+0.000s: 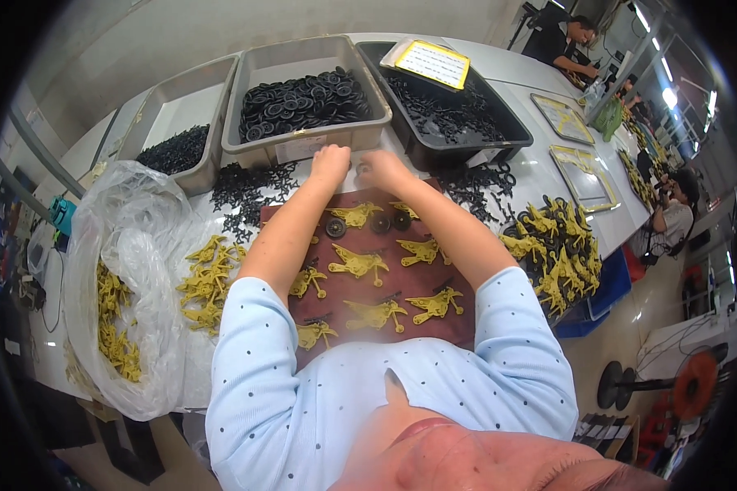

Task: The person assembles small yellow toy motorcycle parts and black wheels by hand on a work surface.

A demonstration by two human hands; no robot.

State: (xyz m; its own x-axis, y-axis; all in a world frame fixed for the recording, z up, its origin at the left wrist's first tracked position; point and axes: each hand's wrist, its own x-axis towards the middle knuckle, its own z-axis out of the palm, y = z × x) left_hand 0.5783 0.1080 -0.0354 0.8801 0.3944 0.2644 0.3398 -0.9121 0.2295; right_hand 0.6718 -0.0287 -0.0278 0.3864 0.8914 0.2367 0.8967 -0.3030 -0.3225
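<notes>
Both hands are close together at the far edge of a dark red mat [418, 307], just before the grey bin of wheels. My left hand [332, 163] is closed, its fingertips hidden, so what it pinches does not show. My right hand [384, 171] is beside it, fingers curled inward and slightly blurred; anything in them is too small to name. On the mat under my arms lie rows of yellow plastic parts [359, 263], with thin black pieces beside several of them. Black wheels [335, 227] flank a yellow part in the far row.
A grey bin [305, 142] holds black wheels; a lighter bin [207, 176] and a black bin [508, 147] hold small black parts. Loose black pieces [250, 190] lie beside the mat. Yellow parts fill a clear bag [143, 204] at left and are heaped [561, 245] at right. Other people work beyond.
</notes>
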